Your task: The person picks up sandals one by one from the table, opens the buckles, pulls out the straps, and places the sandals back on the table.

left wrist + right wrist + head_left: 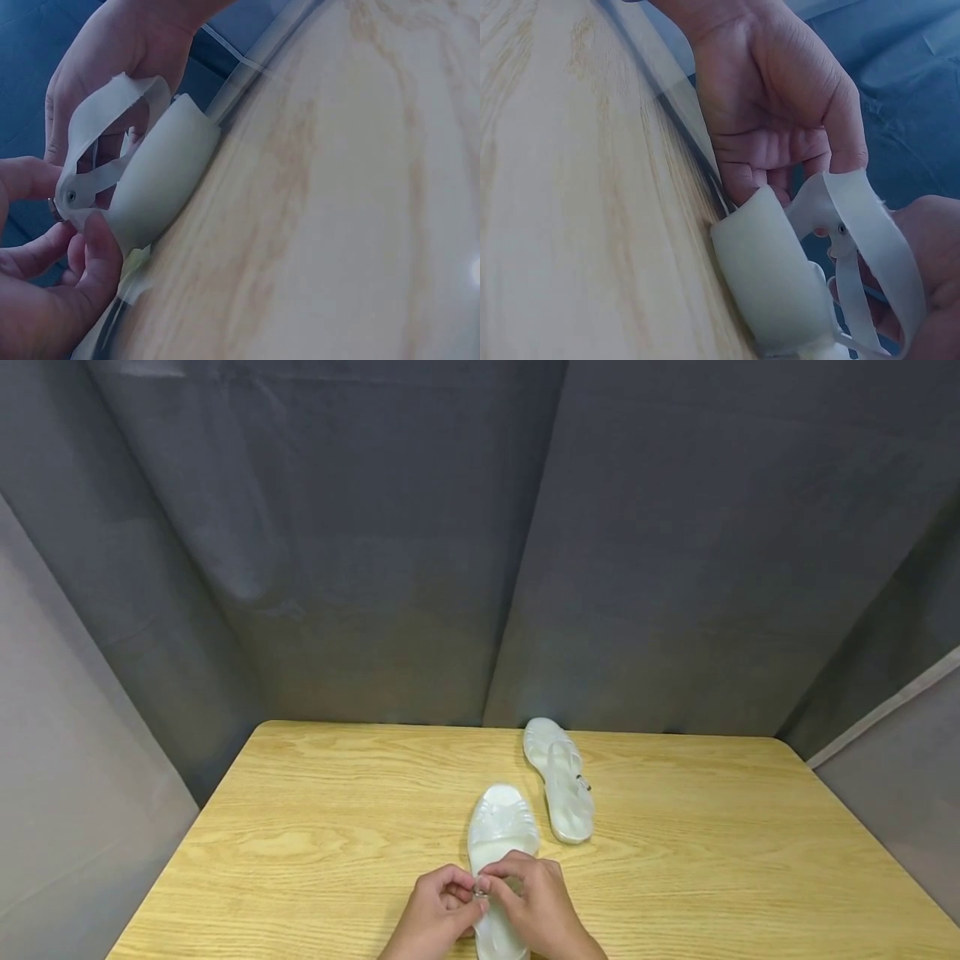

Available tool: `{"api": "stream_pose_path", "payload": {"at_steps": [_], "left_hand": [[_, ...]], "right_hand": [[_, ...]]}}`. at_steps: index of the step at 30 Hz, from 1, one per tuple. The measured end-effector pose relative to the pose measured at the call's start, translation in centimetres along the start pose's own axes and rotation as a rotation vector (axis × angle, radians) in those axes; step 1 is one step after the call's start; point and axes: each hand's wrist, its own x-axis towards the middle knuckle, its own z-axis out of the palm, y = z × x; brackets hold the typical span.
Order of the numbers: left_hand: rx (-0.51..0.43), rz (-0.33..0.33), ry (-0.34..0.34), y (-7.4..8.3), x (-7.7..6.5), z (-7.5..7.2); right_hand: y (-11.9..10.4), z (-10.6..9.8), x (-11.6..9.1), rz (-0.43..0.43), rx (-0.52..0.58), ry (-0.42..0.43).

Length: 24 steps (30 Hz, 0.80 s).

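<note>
A whitish, glossy sandal point(502, 814) lies on the table with its toe pointing away from me and its heel toward me. At the left side of its ankle strap point(97, 118), my left hand point(437, 912) pinches the strap beside a small metal buckle point(55, 209). My right hand point(546, 906) reaches over the sandal and pinches at the same buckle area with thumb and forefinger. Both wrist views show the strap arching as a loop above the heel point(772, 274), and a small metal rivet point(71, 196) in it. Fingers partly cover the buckle.
A matching second sandal point(558, 777) lies farther back and to the right, with its own buckle point(583, 782) on its right side. The wooden table point(337, 810) has rounded far corners. Dark grey curtains point(360, 543) hang behind it, with lighter panels at both sides.
</note>
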Motion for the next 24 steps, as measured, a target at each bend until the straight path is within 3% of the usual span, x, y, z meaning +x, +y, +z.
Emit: {"api": "stream_pose_path", "payload": {"at_steps": [9,24], "left_hand": [[-0.013,-0.011,0.012,-0.07,0.06,0.04],[-0.02,-0.01,0.014,0.01,-0.05,0.04]], "right_hand": [[-0.05,0.08,-0.02,0.025,0.023,0.008],[-0.11,0.04,-0.09,0.13,-0.001,-0.054]]}}
